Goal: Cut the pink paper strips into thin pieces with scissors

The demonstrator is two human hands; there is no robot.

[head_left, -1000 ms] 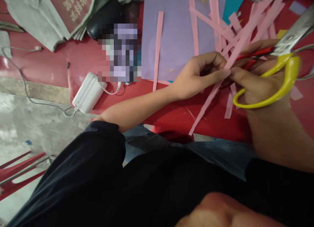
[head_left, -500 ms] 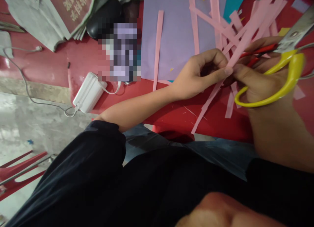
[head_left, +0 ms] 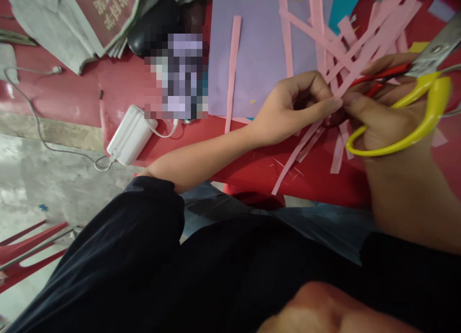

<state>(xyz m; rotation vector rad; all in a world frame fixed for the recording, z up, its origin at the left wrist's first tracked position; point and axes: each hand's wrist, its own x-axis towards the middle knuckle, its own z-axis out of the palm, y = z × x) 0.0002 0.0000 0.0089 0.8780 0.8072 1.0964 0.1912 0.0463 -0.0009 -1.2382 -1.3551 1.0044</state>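
Note:
At the right of the table, my left hand [head_left: 284, 113] is closed, thumb and fingers pinching a pink paper strip [head_left: 292, 160] whose tail hangs down toward the table's near edge. My right hand [head_left: 385, 119] meets it fingertip to fingertip, also pinching at the strip. Hooked through that same right hand is a pair of scissors [head_left: 437, 49] with yellow loops and red parts near the pivot; the blades point to the upper right, partly out of view. Several pink strips [head_left: 317, 35] lie crossed beyond the fingers. The exact pinch point is partly hidden.
A lilac paper sheet [head_left: 248, 50] lies under a loose pink strip [head_left: 233, 64], with teal paper [head_left: 345, 6] behind. Leftward are a white power bank [head_left: 132, 135] with a cable, a black mouse-like object [head_left: 154, 28] and a red-covered book [head_left: 104, 11]. The red table's [head_left: 248, 172] front edge borders my lap.
The strip tail below my fingers has shifted slightly left, and a second, shorter strip end now shows beside it. Both hands stay nearly in place, still pinching.

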